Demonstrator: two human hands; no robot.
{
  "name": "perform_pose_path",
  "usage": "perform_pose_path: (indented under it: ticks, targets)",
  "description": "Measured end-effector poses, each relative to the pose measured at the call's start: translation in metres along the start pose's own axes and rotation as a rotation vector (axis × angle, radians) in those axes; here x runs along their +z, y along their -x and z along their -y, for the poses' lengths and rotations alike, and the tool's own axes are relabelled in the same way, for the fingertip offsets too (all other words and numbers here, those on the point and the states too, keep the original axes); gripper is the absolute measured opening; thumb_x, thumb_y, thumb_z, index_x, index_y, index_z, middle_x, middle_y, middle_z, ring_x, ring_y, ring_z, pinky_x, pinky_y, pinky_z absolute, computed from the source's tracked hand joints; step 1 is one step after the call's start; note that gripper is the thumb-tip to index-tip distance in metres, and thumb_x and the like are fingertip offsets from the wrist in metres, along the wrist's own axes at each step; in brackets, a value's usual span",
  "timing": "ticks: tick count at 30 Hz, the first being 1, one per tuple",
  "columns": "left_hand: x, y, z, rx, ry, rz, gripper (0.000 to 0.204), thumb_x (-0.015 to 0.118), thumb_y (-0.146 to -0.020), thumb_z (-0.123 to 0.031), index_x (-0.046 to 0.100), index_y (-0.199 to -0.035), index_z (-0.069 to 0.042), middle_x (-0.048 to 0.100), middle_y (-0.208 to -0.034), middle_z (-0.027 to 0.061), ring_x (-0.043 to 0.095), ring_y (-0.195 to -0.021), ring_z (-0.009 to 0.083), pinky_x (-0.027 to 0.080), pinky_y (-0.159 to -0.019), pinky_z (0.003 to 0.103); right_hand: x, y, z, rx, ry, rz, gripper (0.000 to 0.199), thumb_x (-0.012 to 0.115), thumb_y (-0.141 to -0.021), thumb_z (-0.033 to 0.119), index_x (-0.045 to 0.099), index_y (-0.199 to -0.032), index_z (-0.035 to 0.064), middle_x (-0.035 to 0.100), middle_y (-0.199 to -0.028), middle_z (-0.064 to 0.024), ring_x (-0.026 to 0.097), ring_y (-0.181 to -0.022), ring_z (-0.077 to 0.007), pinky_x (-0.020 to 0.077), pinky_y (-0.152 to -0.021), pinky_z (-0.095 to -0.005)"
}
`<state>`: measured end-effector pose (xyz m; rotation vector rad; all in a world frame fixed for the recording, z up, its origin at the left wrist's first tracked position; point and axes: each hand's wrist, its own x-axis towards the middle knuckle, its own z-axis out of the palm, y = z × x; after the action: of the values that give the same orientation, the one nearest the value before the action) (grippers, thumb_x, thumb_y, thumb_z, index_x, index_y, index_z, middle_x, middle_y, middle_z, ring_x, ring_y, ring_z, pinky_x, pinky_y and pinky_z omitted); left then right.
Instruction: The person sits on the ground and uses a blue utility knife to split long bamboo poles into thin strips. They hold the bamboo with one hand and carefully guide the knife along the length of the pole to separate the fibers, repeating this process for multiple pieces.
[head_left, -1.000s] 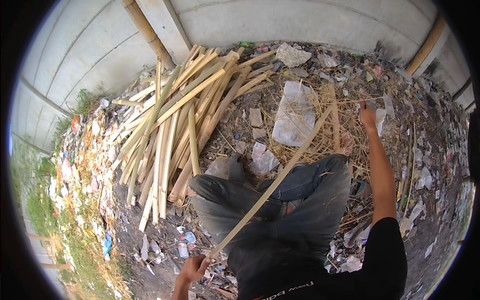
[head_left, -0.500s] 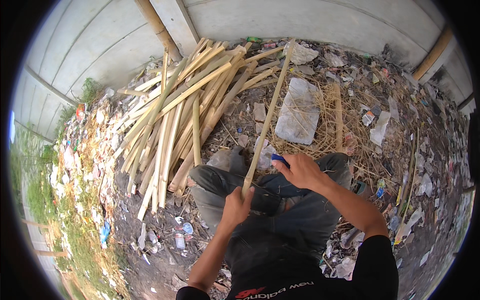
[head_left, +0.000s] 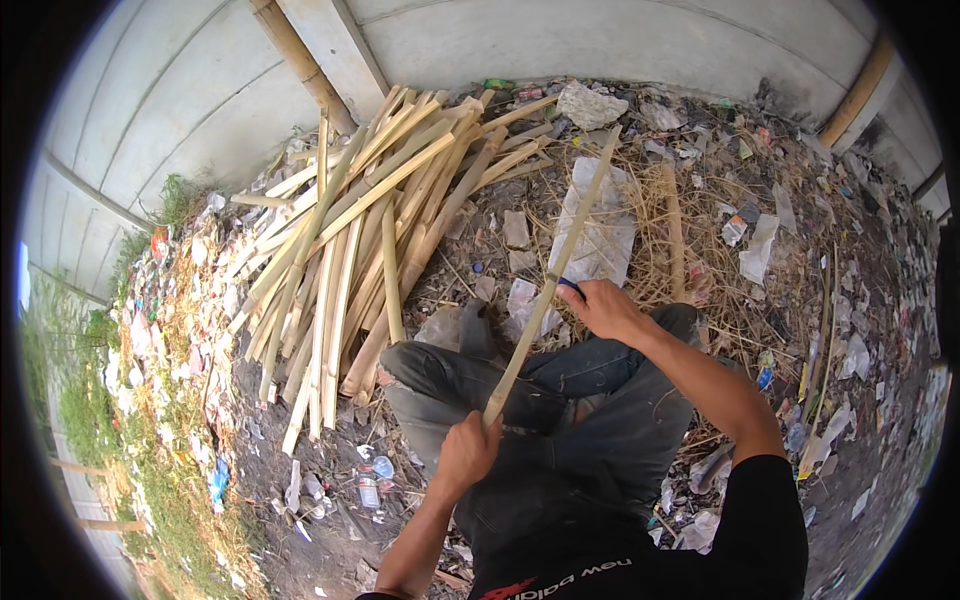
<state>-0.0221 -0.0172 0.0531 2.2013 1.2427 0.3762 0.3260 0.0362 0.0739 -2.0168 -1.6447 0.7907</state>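
One long split-bamboo strip [head_left: 523,345] slants up and away over the person's two crossed legs [head_left: 620,405], its near end clamped in the left hand [head_left: 468,450], while the right hand's [head_left: 608,312] fingers close on one small blue object [head_left: 567,284], mostly hidden, that meets the strip partway along. Beyond, the strip's far part crosses one whitish slab [head_left: 608,240], with one flat bamboo piece [head_left: 673,230] on straw just right of it. Leftward lies one heap of bamboo strips [head_left: 385,190], too overlapped to count, and two bamboo poles [head_left: 305,70] stand at the grey wall [head_left: 600,45].
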Motion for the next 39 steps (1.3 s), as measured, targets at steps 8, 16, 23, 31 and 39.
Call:
perform_pose_path:
  ticks: [8,16,23,31,39]
  targets:
    - [-0.023,-0.021,-0.011,-0.075,0.127,0.040,0.033,0.065,-0.105,-0.021,0.054,-0.087,0.004,0.059,-0.067,0.0319,0.060,-0.067,0.0569,0.044,-0.060,0.062,0.059,0.046,0.044,-0.370,0.096,0.072,0.062,0.058,-0.105,0.058,0.069,-0.082,0.0017,0.064,-0.062,-0.0256,0.068,-0.062,-0.0478,0.0533,-0.059,-0.0548]
    - [-0.077,0.090,0.040,-0.132,-0.083,0.309,0.034,0.070,-0.101,-0.029,0.060,-0.095,0.003,0.064,-0.071,0.0290,0.066,-0.070,0.0511,0.049,-0.058,0.057,-0.092,-0.075,-0.173,0.473,-0.012,-0.450,0.082,0.038,-0.110,0.063,0.073,-0.088,-0.0077,0.072,-0.084,-0.0311,0.070,-0.086,-0.0497,0.0510,-0.081,-0.0566]
    - [-0.088,0.104,0.066,-0.389,0.164,0.438,0.044,0.061,-0.107,-0.039,0.062,-0.090,0.001,0.063,-0.068,0.0187,0.065,-0.063,0.0346,0.049,-0.061,0.047,-0.163,-0.047,-0.271,0.539,0.007,-0.728,0.087,0.041,-0.106,0.070,0.068,-0.080,-0.0082,0.070,-0.079,-0.0293,0.070,-0.083,-0.0487,0.0495,-0.081,-0.0566]
    - [-0.043,-0.008,-0.002,-0.340,0.518,0.200,0.041,0.050,-0.115,-0.034,0.067,-0.111,0.003,0.061,-0.065,0.0059,0.061,-0.053,0.0139,0.046,-0.051,0.033,-0.016,0.025,0.009,-0.105,-0.093,-0.142,0.066,0.052,-0.108,0.058,0.066,-0.083,-0.0016,0.061,-0.065,-0.0220,0.062,-0.064,-0.0431,0.0470,-0.062,-0.0518]
    - [-0.035,-0.046,-0.025,-0.085,0.406,0.019,0.025,0.056,-0.112,-0.019,0.061,-0.101,0.003,0.059,-0.062,0.0103,0.063,-0.057,0.0196,0.047,-0.055,0.038,0.050,0.047,0.078,-0.396,0.094,0.025,0.065,0.054,-0.105,0.062,0.071,-0.083,0.0031,0.063,-0.059,-0.0218,0.066,-0.059,-0.0447,0.0526,-0.056,-0.0533]
